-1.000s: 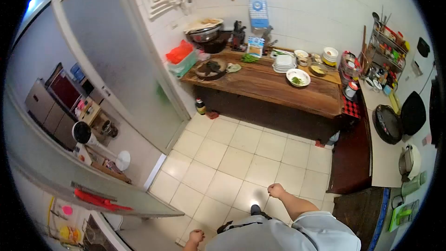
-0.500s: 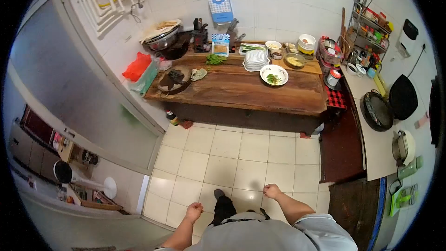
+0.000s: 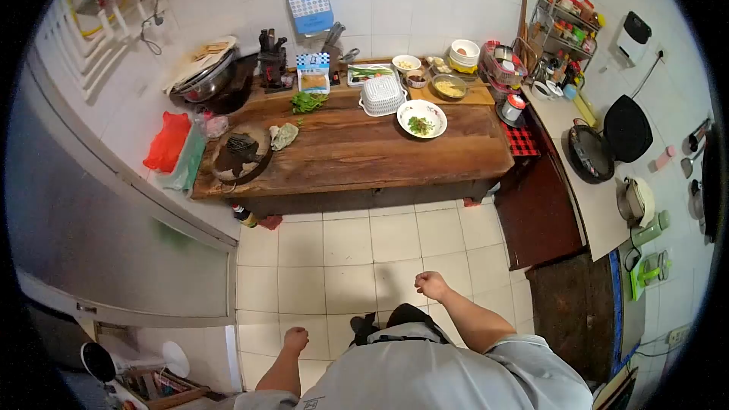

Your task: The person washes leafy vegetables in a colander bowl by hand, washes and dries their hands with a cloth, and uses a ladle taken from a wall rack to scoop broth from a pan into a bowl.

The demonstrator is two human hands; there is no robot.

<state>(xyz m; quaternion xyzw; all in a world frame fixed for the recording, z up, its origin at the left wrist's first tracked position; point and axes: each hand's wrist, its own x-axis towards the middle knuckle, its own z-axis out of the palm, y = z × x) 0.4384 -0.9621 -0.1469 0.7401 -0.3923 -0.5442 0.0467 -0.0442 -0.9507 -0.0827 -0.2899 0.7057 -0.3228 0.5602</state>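
My left hand (image 3: 296, 339) hangs low over the tiled floor, its fingers curled in and nothing showing in them. Farther forward, my right hand (image 3: 431, 285) is also above the tiles, loosely closed, with no object visible in it. Neither hand touches anything. Ahead is a wooden worktable (image 3: 364, 153). On it stand a white bowl (image 3: 433, 110) with chopped greens, an upturned white basket (image 3: 383, 96), a bunch of leafy greens (image 3: 308, 101), a round chopping board (image 3: 228, 171) with dark mesh-like stuff on top, and a crumpled pale cloth or leaf (image 3: 284, 137).
Along the right wall runs a counter (image 3: 600, 220) with a black electric pan (image 3: 591, 153), its lid raised. A sliding door (image 3: 114, 220) is on the left. A red bag (image 3: 167, 143) sits in a bin by the table's left end; a bottle (image 3: 244, 216) stands beneath.
The view has shifted closer to the table and turned slightly, so the table sits further left. My right hand is higher in view; my left hand has swung back a little, both still curled.
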